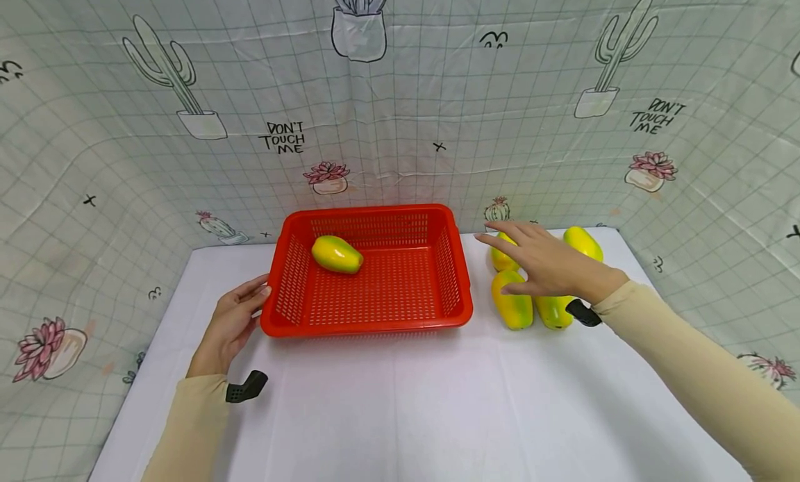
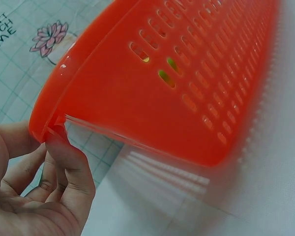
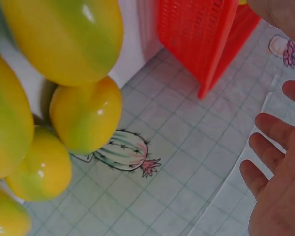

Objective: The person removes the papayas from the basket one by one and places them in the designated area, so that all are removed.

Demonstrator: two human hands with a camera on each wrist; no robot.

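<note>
My left hand [image 1: 234, 320] rests against the near left corner of the red basket [image 1: 369, 326], fingertips touching its rim — in the left wrist view the thumb and fingers [image 2: 69, 162] lie loosely at the corner lip, steadying it rather than clamping it. One yellow-green mango [image 1: 337, 254] already lies inside the basket, toward its back left. My right hand [image 1: 550, 263] hovers flat over the cluster of mangoes [image 1: 512, 305] on the white worktop [image 1: 406, 412] just right of the basket; the fingers are spread and straight, pointing left and slightly away from me, and they hold nothing. The right wrist view shows the open palm [image 3: 280, 196] clear of the fruit, with the mangoes [image 3: 86, 115] bunched close together, touching one another.

I judge this to be the reach for another mango, with most of the fruit still outside the basket. The next move, as I see it, calls for lowering the palm onto one fruit — the near one at the front of the group looks easiest — and curling the fingers round its smooth, rounded body without knocking its neighbours. My right forearm comes in from the lower right, sleeve to the wrist, hand level; the left forearm lies along the worktop edge, wrist bent slightly inward toward the basket.
</note>
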